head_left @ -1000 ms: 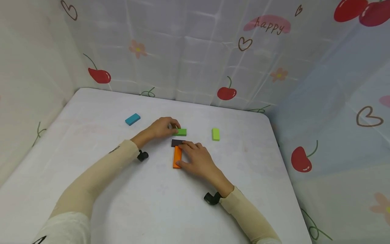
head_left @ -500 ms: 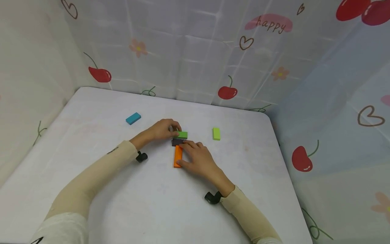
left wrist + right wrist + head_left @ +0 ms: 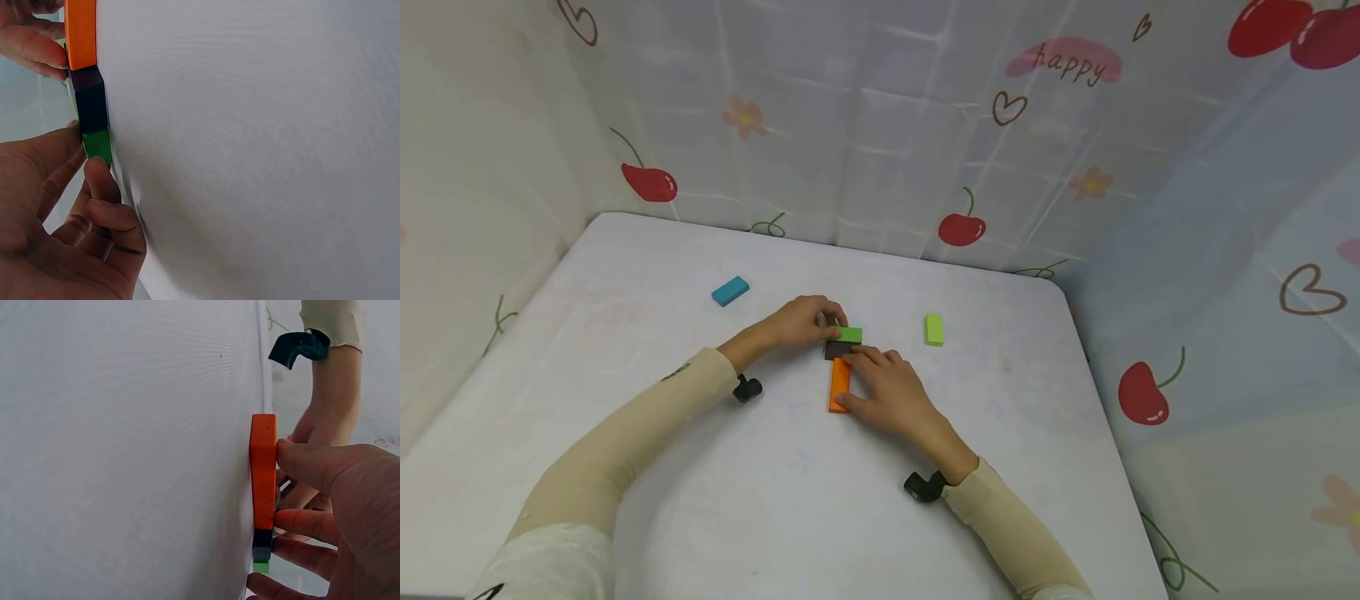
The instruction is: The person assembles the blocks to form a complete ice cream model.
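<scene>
In the head view, a dark block (image 3: 838,350) lies crosswise at the far end of an upright-lying orange block (image 3: 840,386). Right against the dark one's far side is a green block (image 3: 851,335). My left hand (image 3: 806,321) pinches this green block between thumb and fingers, also seen from the left wrist camera. My right hand (image 3: 887,389) rests along the right side of the orange block. Its thumb (image 3: 306,459) touches the orange block's side, while fingertips (image 3: 284,545) reach the dark block. The left wrist view shows orange, dark and green in a row.
A blue block (image 3: 730,291) lies at the back left of the white table (image 3: 760,500). Farther right is a light green block (image 3: 933,329). A curtain printed with cherries (image 3: 962,229) hangs behind the table.
My left hand has brought the green block nearer, up against the dark block's far side. The right hand has stayed beside the orange and dark blocks.
</scene>
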`<action>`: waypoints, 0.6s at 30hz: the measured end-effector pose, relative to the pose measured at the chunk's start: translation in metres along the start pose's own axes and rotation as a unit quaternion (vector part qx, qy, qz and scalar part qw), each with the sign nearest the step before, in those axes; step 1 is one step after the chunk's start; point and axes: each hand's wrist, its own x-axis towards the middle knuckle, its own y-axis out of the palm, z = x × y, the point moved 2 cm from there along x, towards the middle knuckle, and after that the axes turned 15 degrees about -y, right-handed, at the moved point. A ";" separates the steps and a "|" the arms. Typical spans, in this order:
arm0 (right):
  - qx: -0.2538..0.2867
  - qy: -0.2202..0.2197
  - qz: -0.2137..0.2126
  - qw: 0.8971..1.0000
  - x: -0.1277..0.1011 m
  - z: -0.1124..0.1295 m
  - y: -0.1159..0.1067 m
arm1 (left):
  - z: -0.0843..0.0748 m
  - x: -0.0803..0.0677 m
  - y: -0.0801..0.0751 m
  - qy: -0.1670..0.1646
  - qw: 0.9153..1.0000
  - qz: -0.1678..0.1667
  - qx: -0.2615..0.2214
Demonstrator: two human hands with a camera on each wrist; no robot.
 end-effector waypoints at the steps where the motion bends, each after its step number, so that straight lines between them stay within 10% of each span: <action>1: 0.000 0.000 0.000 1.000 0.000 0.000 0.000 | 0.000 0.000 0.000 0.000 1.000 0.001 -0.001; 18: 0.006 -0.001 -0.008 1.000 0.000 0.000 0.001 | 0.002 -0.004 0.002 0.008 1.000 -0.003 -0.010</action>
